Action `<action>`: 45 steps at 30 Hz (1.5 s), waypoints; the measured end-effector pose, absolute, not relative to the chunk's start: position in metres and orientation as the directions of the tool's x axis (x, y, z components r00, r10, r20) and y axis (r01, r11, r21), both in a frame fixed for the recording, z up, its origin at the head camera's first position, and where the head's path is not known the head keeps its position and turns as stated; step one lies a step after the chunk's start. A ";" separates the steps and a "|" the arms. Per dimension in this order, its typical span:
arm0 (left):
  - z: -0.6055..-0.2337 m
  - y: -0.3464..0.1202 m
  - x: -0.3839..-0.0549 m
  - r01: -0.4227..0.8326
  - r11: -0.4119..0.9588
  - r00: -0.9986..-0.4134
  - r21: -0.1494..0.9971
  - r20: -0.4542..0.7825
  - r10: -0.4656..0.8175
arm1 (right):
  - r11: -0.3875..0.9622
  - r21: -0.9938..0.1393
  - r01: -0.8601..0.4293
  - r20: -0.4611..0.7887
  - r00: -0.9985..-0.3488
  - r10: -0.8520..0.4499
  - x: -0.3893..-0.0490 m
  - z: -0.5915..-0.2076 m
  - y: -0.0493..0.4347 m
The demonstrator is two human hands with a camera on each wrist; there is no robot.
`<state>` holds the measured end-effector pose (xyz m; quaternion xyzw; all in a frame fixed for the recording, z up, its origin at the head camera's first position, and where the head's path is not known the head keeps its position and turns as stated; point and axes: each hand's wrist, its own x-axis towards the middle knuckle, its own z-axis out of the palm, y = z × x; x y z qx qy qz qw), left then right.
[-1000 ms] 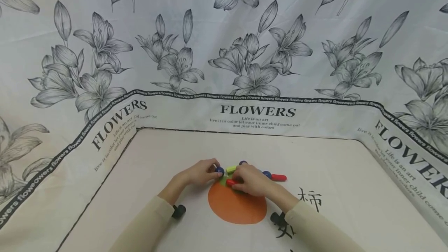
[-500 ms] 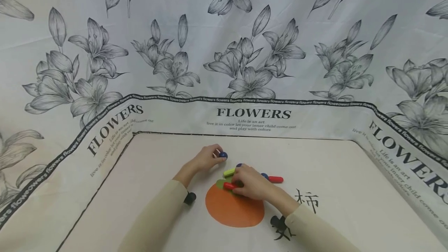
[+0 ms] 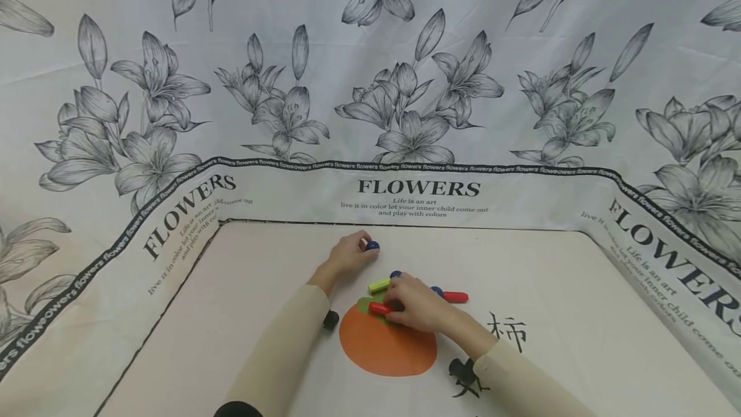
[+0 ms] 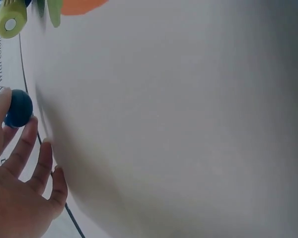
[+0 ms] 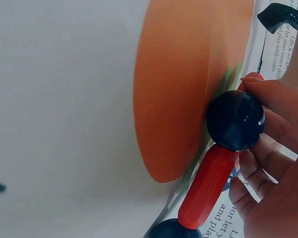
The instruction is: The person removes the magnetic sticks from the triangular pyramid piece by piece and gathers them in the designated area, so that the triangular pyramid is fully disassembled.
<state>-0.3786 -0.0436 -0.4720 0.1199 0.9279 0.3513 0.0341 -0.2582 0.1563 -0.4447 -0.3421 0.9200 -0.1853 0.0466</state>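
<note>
In the head view my left hand (image 3: pixel 347 254) pinches a blue ball (image 3: pixel 372 246) beyond the other pieces; the left wrist view shows this ball (image 4: pixel 20 109) between thumb and fingers. My right hand (image 3: pixel 419 304) grips joined rods and balls over the orange paper shape. One red rod (image 3: pixel 380 308) pokes out left of its fingers. Seen from the right wrist, a dark blue ball (image 5: pixel 236 120) lies against the fingers, with another red rod (image 5: pixel 207 186) running from it to a second ball (image 5: pixel 176 230). A yellow-green rod (image 3: pixel 379 286) shows a round metallic end in the left wrist view.
The large orange shape (image 3: pixel 388 346) with green leaves (image 3: pixel 363 304) is on the white cloth beneath the right hand. Black characters (image 3: pixel 508 332) are printed to its right. A cloth wall with flower drawings (image 3: pixel 411 134) encloses the back and sides.
My left hand has moved away from the joined pieces toward the back, carrying the blue ball. The right hand keeps its grip near the same spot. The head view has shifted slightly.
</note>
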 end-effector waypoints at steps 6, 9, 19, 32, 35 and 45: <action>-0.471 -0.043 -0.375 0.163 0.751 -0.978 0.640 0.002 0.211 | 0.692 -0.379 -0.615 0.036 -0.757 -0.653 -0.258 -0.446 0.156; -0.472 -0.043 -0.375 0.154 0.763 -0.979 0.628 -0.004 0.201 | 0.690 -0.379 -0.617 0.036 -0.755 -0.655 -0.259 -0.447 0.155; -0.473 -0.047 -0.378 0.143 0.750 -0.978 0.646 -0.024 0.206 | 0.696 -0.374 -0.613 0.033 -0.759 -0.650 -0.260 -0.447 0.154; -0.474 -0.062 -0.374 0.176 0.691 -0.965 0.701 -0.015 0.262 | 0.685 -0.418 -0.596 0.038 -0.765 -0.642 -0.256 -0.446 0.161; -0.473 -0.066 -0.371 0.198 0.689 -0.960 0.698 -0.005 0.281 | 0.673 -0.418 -0.610 0.054 -0.757 -0.652 -0.255 -0.444 0.165; -0.464 -0.079 -0.353 0.232 0.672 -0.941 0.703 -0.011 0.337 | 0.668 -0.431 -0.607 0.071 -0.760 -0.646 -0.258 -0.434 0.183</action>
